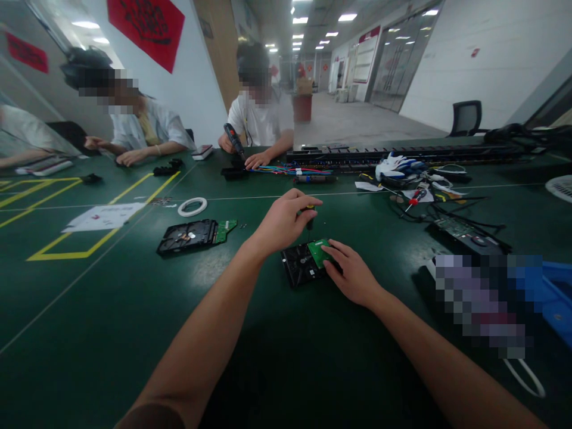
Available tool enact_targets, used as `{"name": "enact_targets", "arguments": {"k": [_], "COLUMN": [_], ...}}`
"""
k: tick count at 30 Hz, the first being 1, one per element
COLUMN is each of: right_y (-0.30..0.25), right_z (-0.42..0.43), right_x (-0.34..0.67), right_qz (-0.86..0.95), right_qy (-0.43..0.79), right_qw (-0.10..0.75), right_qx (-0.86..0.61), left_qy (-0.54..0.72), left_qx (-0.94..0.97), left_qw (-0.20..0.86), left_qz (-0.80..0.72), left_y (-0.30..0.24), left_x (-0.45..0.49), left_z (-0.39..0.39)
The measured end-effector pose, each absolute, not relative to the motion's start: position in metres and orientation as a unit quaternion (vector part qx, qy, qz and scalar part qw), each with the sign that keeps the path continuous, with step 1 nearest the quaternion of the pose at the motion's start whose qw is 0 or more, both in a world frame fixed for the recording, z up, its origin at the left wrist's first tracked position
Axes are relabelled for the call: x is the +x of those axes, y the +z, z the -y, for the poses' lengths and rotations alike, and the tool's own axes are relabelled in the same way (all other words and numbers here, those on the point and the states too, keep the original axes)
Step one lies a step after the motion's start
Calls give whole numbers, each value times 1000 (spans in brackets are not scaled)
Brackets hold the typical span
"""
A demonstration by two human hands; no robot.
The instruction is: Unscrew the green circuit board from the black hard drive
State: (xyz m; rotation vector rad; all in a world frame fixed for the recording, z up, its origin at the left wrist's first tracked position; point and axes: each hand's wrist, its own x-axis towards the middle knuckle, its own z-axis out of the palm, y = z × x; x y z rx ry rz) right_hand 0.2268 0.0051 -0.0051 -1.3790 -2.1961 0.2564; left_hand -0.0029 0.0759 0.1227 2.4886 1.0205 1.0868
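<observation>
My left hand (286, 219) is closed around the handle of a small screwdriver (310, 221), yellow and black where it shows. The screwdriver stands upright, its thin shaft pointing down at the hard drive (300, 266). This black drive lies on the green table (223, 333) with a green circuit board (317, 253) on its far right part. From the right, my right hand (351, 269) grips the drive's edge, its fingertips resting on the circuit board. Whether the screwdriver tip touches a screw cannot be made out.
Another hard drive (190, 236) with a green board lies left, near a white ring (192, 207) and a paper sheet (103, 216). Gloves (395, 167), cables and a red screwdriver (416, 198) lie right, with a blue bin (558, 298) nearer. Across the table a person holds a power screwdriver (235, 140).
</observation>
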Motion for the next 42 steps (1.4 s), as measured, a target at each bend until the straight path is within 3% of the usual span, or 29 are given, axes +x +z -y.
{"name": "enact_targets", "arguments": {"k": [26,42], "right_y": [-3,-4], "right_z": [-4,-4], "right_x": [226,227], "right_qz": [810,811], "right_qy": [105,104], "right_qw": [270,263], "right_qx": [-511,-512], "left_qy": [401,401], "left_qx": [824,820], "left_qw": [155,124], "left_qz": [-369,-390], "left_y": [124,123], "left_x": [-1,-1], "left_z": [-72,-72]}}
